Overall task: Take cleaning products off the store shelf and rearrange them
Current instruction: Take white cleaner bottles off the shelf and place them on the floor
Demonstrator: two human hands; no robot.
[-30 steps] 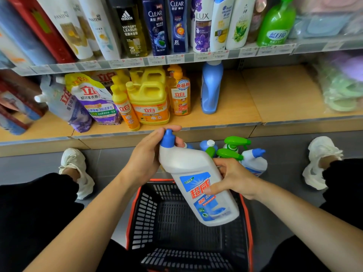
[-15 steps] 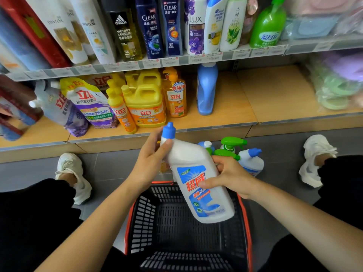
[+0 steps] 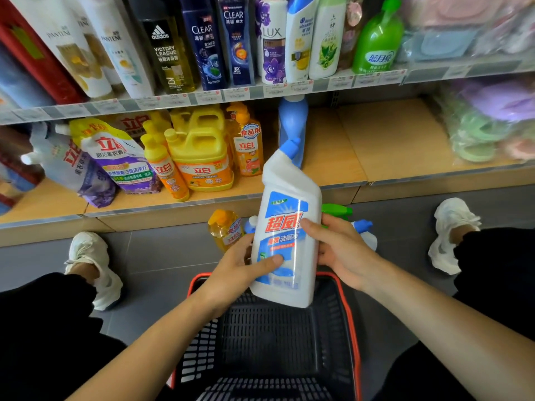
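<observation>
Over the black basket [image 3: 348, 322], which looks bare inside, a white bottle [image 3: 286, 235] with a blue cap is held nearly upright. Yellow jugs [image 3: 199, 157] and pouches [image 3: 115, 160] crowd the low wooden shelf [image 3: 376, 146] above the grey floor [image 3: 162, 256]. The left hand [image 3: 240, 267] and right hand [image 3: 341, 250] wrap the bottle's sides, fingers curled onto its label.

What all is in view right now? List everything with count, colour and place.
toilet cleaner bottle: 1, white with blue cap, held above the basket
basket: 1, black with red rim, on the floor
yellow jugs: 2, lower shelf
blue bottle: 1, lower shelf, behind the cleaner
refill pouches: 2, white and purple, lower shelf left
shampoo bottles: a row, mixed colours, upper shelf
orange bottle: 1, on the floor
left hand: on the cleaner's lower body
right hand: on its side
</observation>
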